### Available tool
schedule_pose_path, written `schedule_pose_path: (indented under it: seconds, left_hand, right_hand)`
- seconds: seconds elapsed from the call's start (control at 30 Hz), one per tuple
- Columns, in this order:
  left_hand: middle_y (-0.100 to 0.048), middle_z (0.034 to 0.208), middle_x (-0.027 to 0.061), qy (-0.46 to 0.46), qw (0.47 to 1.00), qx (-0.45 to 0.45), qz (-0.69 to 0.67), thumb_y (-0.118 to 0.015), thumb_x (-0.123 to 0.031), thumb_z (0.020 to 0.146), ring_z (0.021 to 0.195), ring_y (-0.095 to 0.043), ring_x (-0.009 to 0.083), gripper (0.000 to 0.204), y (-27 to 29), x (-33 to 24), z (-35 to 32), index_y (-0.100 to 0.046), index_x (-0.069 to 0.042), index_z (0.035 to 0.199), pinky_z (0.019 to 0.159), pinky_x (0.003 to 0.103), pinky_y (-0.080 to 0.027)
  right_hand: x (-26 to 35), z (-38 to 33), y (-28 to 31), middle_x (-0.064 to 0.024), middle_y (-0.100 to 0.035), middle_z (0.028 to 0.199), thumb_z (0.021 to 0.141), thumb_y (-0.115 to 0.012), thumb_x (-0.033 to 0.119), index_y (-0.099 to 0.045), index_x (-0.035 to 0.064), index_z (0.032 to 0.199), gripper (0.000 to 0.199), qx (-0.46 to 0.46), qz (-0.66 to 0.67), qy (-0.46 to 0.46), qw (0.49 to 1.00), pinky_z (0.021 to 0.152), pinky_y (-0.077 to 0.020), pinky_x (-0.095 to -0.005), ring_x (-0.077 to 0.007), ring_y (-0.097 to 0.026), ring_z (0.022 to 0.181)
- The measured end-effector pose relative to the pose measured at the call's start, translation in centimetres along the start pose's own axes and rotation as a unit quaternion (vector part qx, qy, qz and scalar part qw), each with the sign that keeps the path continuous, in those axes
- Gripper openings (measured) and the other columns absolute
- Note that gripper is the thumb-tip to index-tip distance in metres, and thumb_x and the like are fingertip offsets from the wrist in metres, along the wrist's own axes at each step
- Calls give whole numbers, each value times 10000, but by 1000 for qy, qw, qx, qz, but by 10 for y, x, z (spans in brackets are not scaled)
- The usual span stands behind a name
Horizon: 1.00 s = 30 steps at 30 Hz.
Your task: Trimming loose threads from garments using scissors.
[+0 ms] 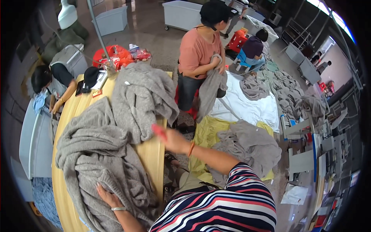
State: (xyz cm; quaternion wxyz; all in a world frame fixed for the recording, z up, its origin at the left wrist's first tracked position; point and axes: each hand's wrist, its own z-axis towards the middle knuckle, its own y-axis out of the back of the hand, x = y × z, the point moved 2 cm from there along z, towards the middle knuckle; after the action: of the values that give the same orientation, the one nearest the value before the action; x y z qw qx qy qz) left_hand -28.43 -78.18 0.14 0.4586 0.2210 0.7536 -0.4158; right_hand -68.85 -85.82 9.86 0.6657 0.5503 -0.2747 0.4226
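Observation:
A large heap of grey knitted fabric lies in loose folds along the near part of the wooden table. My left hand rests flat on it with the fingers stretched out, a pale bangle at the wrist. Above the table's right edge, my right hand is closed round a small red object, too blurred to tell its kind. That hand is near a second grey knitted pile on the far part of the table; whether it touches the pile I cannot tell.
At the table's far end are a black cap and a phone. A standing person holds grey knitwear beyond my right hand. Another person bends at the left. More grey knitwear lies on a yellow sheet to the right.

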Motion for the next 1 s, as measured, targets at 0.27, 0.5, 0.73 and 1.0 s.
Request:
schedule_pose_path:
  seconds: [0.27, 0.5, 0.73, 1.0]
  left_hand:
    - [-537, 1261, 177, -26, 999, -34, 20, -499, -248, 983, 1083, -564, 291, 421, -5, 1, 0, -445, 27, 1297, 944, 390, -459]
    - [-558, 1225, 159, -30, 1000, -8, -6, -518, -247, 973, 1060, -564, 273, 399, -4, 5, 7, -471, 10, 1274, 924, 379, -459]
    - [-578, 1128, 113, -90, 995, 19, 30, -518, -232, 977, 996, -561, 218, 340, 8, 7, 12, -482, 1, 1222, 910, 345, -443]
    - [-591, 1091, 102, -73, 997, 26, 23, -516, -223, 982, 963, -561, 181, 280, -1, 4, 4, -513, 5, 1144, 873, 308, -458]
  right_hand:
    - [-62, -11, 69, -103, -642, 699, 868, -596, 214, -594, 26, 987, 223, -3, -22, -145, 989, 535, -493, -359, -197, -634, 602]
    - [48, -47, -12, -153, -659, 820, 869, -550, 190, -524, 152, 1201, 335, 326, -130, 40, 936, 720, -491, -463, -362, -644, 807]
    - [97, -56, -41, -203, -655, 854, 797, -531, 131, -555, 45, 1008, 229, 391, -169, 133, 895, 765, -496, -458, -363, -652, 859]
    - [71, -73, -56, -158, -639, 788, 802, -536, 105, -479, 96, 1207, 410, 369, -169, 178, 897, 726, -493, -457, -370, -649, 809]
